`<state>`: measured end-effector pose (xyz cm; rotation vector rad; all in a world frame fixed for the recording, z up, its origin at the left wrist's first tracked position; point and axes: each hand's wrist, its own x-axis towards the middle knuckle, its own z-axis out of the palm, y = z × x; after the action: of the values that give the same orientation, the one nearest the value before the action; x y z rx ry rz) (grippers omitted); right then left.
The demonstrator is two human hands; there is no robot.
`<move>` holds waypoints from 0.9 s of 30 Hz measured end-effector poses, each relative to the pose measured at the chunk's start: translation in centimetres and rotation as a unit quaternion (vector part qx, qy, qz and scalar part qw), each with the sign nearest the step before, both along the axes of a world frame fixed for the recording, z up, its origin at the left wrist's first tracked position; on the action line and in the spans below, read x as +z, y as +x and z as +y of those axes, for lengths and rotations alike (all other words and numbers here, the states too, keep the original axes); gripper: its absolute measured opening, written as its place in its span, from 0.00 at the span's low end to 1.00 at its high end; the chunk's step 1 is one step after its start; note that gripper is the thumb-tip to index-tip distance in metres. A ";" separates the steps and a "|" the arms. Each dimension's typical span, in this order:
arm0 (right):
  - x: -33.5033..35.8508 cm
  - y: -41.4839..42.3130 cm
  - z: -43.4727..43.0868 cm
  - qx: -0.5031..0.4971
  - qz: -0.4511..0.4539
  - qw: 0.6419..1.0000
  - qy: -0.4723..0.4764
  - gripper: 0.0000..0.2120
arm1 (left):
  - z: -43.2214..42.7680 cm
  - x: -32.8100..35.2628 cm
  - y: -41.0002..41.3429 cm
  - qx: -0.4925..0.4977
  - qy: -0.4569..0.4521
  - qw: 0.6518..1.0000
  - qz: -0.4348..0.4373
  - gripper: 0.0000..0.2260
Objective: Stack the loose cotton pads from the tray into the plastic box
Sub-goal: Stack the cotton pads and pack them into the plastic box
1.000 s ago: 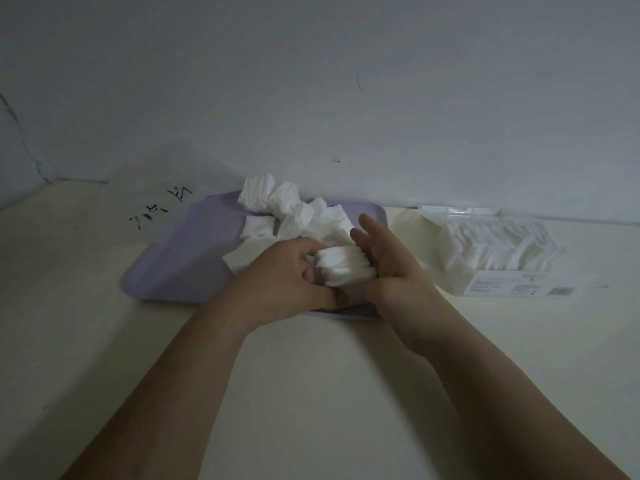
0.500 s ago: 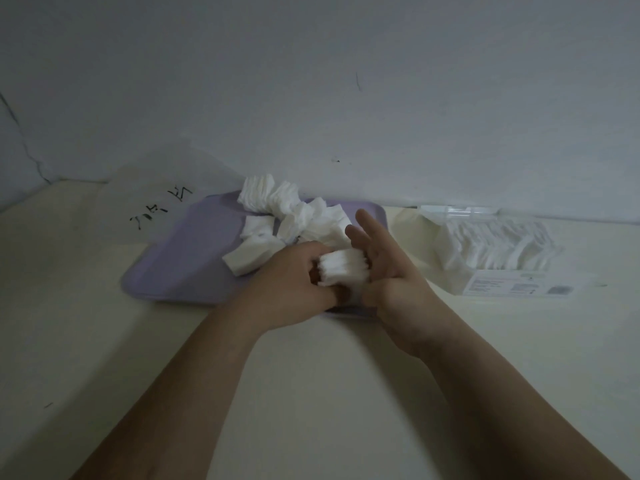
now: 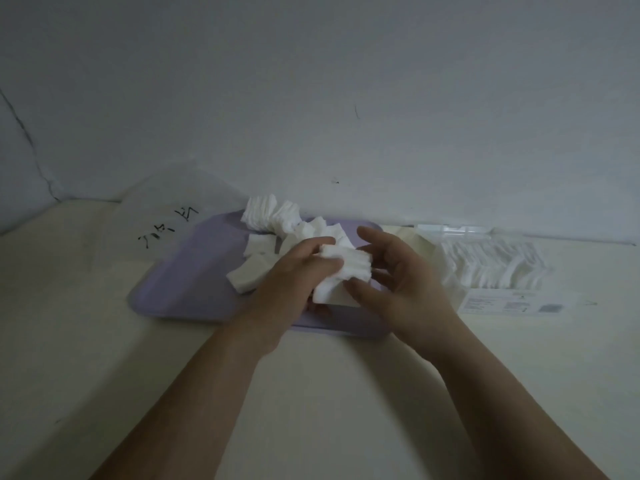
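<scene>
Cotton pads, white and square, sit as a fanned bundle [image 3: 341,271] pinched in the left hand [image 3: 294,275], whose grip is narrow around one end. The right hand [image 3: 398,275] stands open-fingered, thumb touching the bundle's lower edge. More loose pads [image 3: 273,216] lie on the lilac plastic tray [image 3: 187,278]. The clear plastic box [image 3: 498,271] stands on the table to the right, part filled. Risk: the bundle is splayed and held at one end only; pads may slide apart and scatter during transfer.
</scene>
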<state>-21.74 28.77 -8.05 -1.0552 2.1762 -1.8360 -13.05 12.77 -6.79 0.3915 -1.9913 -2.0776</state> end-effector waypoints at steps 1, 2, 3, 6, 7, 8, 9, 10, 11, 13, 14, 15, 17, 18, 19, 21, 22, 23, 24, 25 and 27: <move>0.2 0.4 -0.1 -0.006 0.032 0.999 0.010 0.29 | 0.4 0.3 -0.1 0.020 0.035 0.999 -0.007 0.21; 0.2 0.8 -0.2 -0.003 0.052 0.998 0.018 0.30 | 0.8 0.6 -0.2 0.042 0.042 0.998 -0.022 0.23; 0.3 1.0 -0.3 0.003 0.065 0.998 0.024 0.30 | 1.0 0.7 -0.2 0.062 0.022 0.997 -0.042 0.23; 0.3 1.3 -0.5 0.023 0.067 0.997 0.033 0.31 | 1.3 0.8 0.0 0.112 -0.034 0.991 -0.064 0.18; 0.3 1.4 -0.5 0.025 0.060 0.997 0.039 0.32 | 1.3 0.7 0.2 0.124 -0.024 0.990 -0.057 0.17; 0.5 1.5 -0.5 0.024 0.050 0.997 0.047 0.33 | 1.4 1.1 0.3 0.131 -0.008 0.990 -0.050 0.16; 0.7 1.6 -0.5 0.022 0.039 0.998 0.054 0.33 | 1.4 1.4 0.4 0.137 0.010 0.990 -0.045 0.15; 1.0 1.7 -0.5 0.020 0.026 0.998 0.054 0.31 | 1.6 1.7 0.4 0.142 0.025 0.989 -0.042 0.15; 1.3 1.7 -0.4 0.018 0.013 0.999 0.047 0.28 | 1.7 2.0 0.4 0.146 0.032 0.988 -0.037 0.14; 2.1 1.6 -0.3 0.012 -0.001 0.999 0.038 0.22 | 2.2 2.6 0.1 0.154 0.040 0.987 -0.023 0.15; 2.5 1.5 -0.2 0.010 0.000 0.999 0.036 0.20 | 2.5 2.9 -0.1 0.155 0.045 0.987 -0.017 0.16; 3.1 1.4 0.1 0.008 0.000 0.999 0.031 0.19 | 2.8 3.2 -0.4 0.157 0.048 0.986 -0.014 0.17; 4.0 1.4 0.5 0.000 -0.006 1.000 0.014 0.17 | 3.3 3.7 -1.0 0.163 0.047 0.985 -0.019 0.19; 4.6 1.3 1.4 -0.009 -0.004 1.000 0.007 0.16 | 3.9 4.1 -1.6 0.158 0.038 0.987 -0.023 0.19; 4.9 1.2 2.0 -0.017 0.002 1.000 0.007 0.14 | 4.3 4.3 -2.0 0.153 0.023 0.987 -0.029 0.21; 5.5 0.7 3.9 -0.045 0.010 0.999 0.017 0.13 | 5.8 4.6 -3.3 0.128 -0.025 0.991 -0.039 0.23; 5.7 0.5 4.9 -0.062 0.007 0.998 0.021 0.13 | 6.6 4.6 -3.8 0.115 -0.047 0.991 -0.043 0.24; 6.0 0.1 6.0 -0.083 -0.001 0.996 0.023 0.12 | 7.6 4.6 -4.4 0.101 -0.064 0.992 -0.048 0.24; 6.3 -0.3 7.0 -0.107 -0.011 0.994 0.026 0.11 | 8.3 4.6 -4.9 0.089 -0.072 0.992 -0.049 0.24; 6.6 -0.8 8.5 -0.138 -0.018 0.990 0.033 0.11 | 9.4 4.6 -5.5 0.071 -0.074 0.994 -0.044 0.24; 7.1 -2.1 10.9 -0.193 -0.021 0.980 0.055 0.09 | 11.1 4.1 -6.7 0.046 -0.092 0.994 -0.027 0.19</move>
<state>-23.88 39.72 -0.99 -0.5986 2.5647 -1.8236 -19.73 23.85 -2.71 0.4986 -2.1314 -1.8291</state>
